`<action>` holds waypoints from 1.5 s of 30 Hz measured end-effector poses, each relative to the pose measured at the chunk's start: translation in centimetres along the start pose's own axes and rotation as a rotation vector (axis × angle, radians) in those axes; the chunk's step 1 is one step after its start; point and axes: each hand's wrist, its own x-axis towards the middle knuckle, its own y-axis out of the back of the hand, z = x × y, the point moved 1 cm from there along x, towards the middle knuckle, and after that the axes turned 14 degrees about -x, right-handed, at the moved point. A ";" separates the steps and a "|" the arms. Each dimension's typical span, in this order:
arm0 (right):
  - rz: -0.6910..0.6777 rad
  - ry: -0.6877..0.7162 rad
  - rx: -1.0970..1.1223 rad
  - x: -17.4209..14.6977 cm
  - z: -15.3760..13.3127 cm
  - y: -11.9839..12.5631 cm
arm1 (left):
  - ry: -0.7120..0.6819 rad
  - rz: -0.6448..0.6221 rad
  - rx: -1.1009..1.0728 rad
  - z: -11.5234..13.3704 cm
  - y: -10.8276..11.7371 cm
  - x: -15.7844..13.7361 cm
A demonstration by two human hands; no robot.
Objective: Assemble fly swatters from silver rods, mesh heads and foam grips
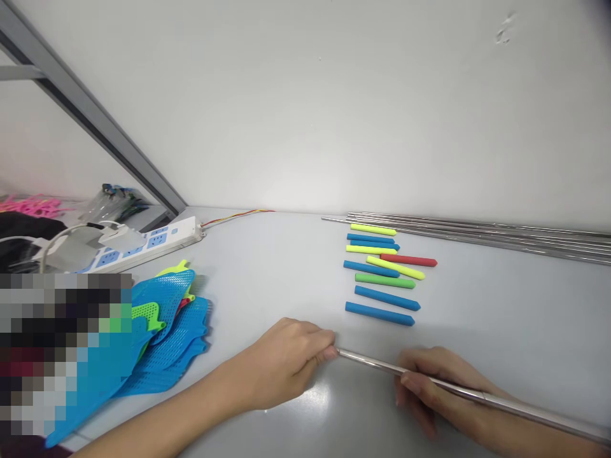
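Observation:
My left hand (291,362) is closed, its thumb and fingertips pinching the thin end of a shiny telescopic metal rod (367,360). Further along the same rod, my right hand (439,388) grips it between thumb and fingers, and the thicker part runs over my right forearm and out of view at the lower right. Beyond the hands lie several coloured plastic handle tubes with pointed ends, including a blue tube (379,313), a green tube (384,280) and a red tube (409,260). Left of my left hand is a pile of mesh fly swatter heads (179,340), mostly blue.
Several more metal rods (477,232) lie along the wall at the back right. A white power strip (184,232) with plugs stands at the left. Pink pieces (35,205) and a clear plastic bag (102,207) lie beyond the grey frame post (109,127). A pixelated patch covers the lower left.

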 end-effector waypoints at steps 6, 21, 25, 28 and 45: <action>0.008 0.007 0.032 0.2 0.5 -0.4 | -0.017 0.010 -0.002 -0.1 -0.1 0.0; -0.023 0.025 -0.065 -0.2 -0.2 -0.2 | -0.045 0.003 0.004 -0.1 -0.8 0.0; -0.026 0.038 -0.066 -0.1 -0.6 -0.2 | -0.079 0.004 -0.003 -0.1 -1.0 -0.1; 0.003 0.038 -0.050 0.0 -0.7 -0.4 | -0.085 0.005 -0.008 0.0 -1.1 -0.1; -0.005 0.085 -0.121 -0.1 -0.8 0.0 | -0.061 -0.019 0.021 0.6 -1.2 -0.1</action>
